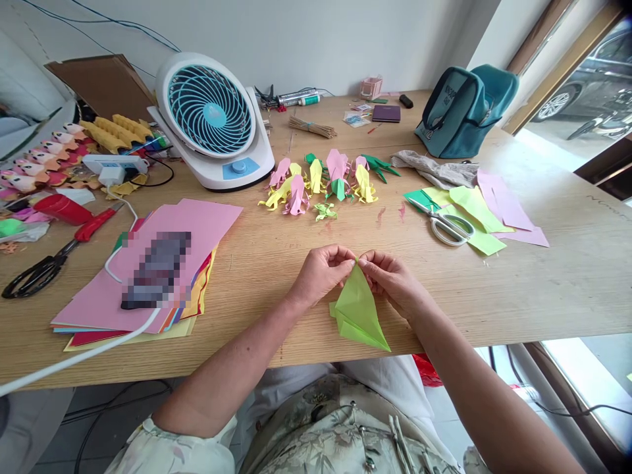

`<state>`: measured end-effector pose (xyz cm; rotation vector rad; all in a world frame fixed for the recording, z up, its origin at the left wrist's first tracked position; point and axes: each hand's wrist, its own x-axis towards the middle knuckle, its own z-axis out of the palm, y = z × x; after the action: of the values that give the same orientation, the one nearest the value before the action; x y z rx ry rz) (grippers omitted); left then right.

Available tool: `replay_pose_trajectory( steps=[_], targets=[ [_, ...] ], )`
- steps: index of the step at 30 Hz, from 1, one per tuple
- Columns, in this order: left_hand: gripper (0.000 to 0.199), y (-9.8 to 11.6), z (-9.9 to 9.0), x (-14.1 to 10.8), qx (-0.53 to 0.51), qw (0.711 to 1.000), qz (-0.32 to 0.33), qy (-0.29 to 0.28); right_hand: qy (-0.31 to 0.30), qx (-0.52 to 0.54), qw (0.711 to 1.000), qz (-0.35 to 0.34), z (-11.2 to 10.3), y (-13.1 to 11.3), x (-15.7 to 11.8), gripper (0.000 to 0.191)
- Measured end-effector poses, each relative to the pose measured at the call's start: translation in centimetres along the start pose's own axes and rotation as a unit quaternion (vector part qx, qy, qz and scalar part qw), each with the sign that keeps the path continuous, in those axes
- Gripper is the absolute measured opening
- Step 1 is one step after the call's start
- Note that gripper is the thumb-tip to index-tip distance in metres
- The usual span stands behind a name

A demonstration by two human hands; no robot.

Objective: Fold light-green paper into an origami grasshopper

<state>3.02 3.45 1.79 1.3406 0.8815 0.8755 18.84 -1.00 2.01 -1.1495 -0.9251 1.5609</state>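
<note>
A folded sheet of lime-green paper is pinched at its narrow top tip by both hands, its wider end spreading down toward the table's front edge. My left hand grips the tip from the left, thumb against forefinger. From the right, my right hand pinches the same tip, its lower fingers curled behind the paper. The two hands nearly meet there. Beyond them sits a group of folded paper figures in pink, yellow and green, with a small light-green one closest to my hands.
White-handled scissors lie on cut paper pieces at right. At left, a blurred-out phone rests on a stack of coloured paper, near red-black scissors. A fan and a teal bag stand farther back.
</note>
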Motion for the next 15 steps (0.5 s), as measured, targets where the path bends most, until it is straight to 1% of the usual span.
replay_pose_trajectory(
  steps=[6, 15],
  targets=[
    [0.011, 0.09, -0.03, -0.03, 0.011, 1.0, 0.008, 0.0, -0.01, -0.001, 1.0, -0.002, 0.01, 0.02, -0.02, 0.043],
    [0.015, 0.12, -0.17, -0.06, 0.039, 0.999, 0.015, 0.007, -0.031, -0.015, 0.999, -0.014, -0.37, 0.34, 0.18, 0.042]
  ],
)
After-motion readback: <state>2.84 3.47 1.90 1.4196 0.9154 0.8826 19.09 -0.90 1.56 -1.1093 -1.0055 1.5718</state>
